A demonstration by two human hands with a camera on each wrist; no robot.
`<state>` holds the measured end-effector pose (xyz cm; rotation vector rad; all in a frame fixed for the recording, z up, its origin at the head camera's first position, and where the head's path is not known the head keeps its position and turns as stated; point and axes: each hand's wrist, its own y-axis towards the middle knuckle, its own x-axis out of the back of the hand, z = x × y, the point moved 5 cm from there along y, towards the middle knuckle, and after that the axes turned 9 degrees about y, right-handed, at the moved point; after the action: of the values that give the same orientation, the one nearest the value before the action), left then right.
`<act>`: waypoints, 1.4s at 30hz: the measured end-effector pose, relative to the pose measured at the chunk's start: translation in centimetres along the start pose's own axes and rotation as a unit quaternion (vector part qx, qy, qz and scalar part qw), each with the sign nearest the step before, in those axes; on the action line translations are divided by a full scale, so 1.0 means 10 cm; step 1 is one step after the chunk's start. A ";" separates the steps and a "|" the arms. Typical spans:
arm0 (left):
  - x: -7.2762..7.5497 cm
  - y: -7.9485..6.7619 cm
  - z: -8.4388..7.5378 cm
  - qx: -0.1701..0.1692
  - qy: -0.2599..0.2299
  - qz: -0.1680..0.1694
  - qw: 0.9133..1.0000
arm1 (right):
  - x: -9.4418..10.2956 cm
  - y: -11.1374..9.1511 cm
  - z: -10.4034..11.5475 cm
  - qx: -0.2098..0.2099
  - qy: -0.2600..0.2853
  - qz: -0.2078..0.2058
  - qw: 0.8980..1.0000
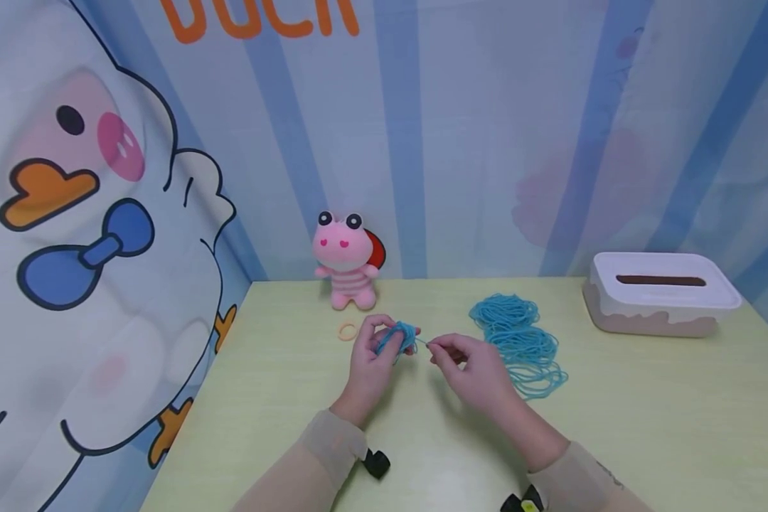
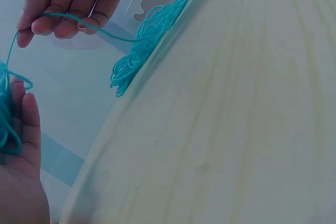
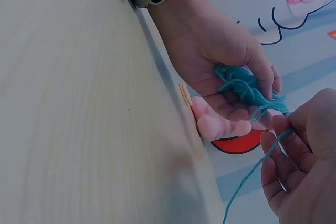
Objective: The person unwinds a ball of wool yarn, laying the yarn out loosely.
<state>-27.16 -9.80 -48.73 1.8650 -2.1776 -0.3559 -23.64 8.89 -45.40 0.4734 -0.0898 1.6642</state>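
Note:
My left hand [image 1: 372, 363] grips a small bundle of blue yarn [image 3: 244, 86], with thumb and fingers curled around it above the table. To its right, my right hand [image 1: 476, 370] pinches the strand of yarn [image 2: 105, 32] between thumb and fingertips. A short taut length runs from that pinch to the bundle. From the other side of the right hand the strand runs loosely to a larger pile of blue yarn [image 1: 518, 341], seen in the left wrist view. This pile lies in loose loops on the table, beyond the right hand.
A pink striped frog-like toy [image 1: 348, 259] stands at the table's back edge. An orange ring-shaped band [image 1: 347, 331] lies before it. At the back right sits a tissue box [image 1: 665, 295] with a white lid. Behind the table [image 1: 646, 427] hangs a printed curtain [image 1: 473, 142].

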 end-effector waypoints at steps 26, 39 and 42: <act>0.10 -0.02 0.04 0.006 0.010 -0.048 0.999 | 0.02 -0.06 -0.14 -0.006 0.030 -0.012 0.999; 0.11 0.01 0.06 0.015 0.017 -0.091 0.996 | 0.70 -0.23 -0.34 0.024 -0.020 -0.041 0.999; 0.12 0.02 0.06 0.017 0.024 -0.096 0.995 | 0.89 -0.26 -0.35 0.024 -0.036 -0.038 0.998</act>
<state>-27.74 -10.98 -49.19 2.0853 -1.9908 -0.3069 -22.64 18.73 -45.98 0.5671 -0.0853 1.5784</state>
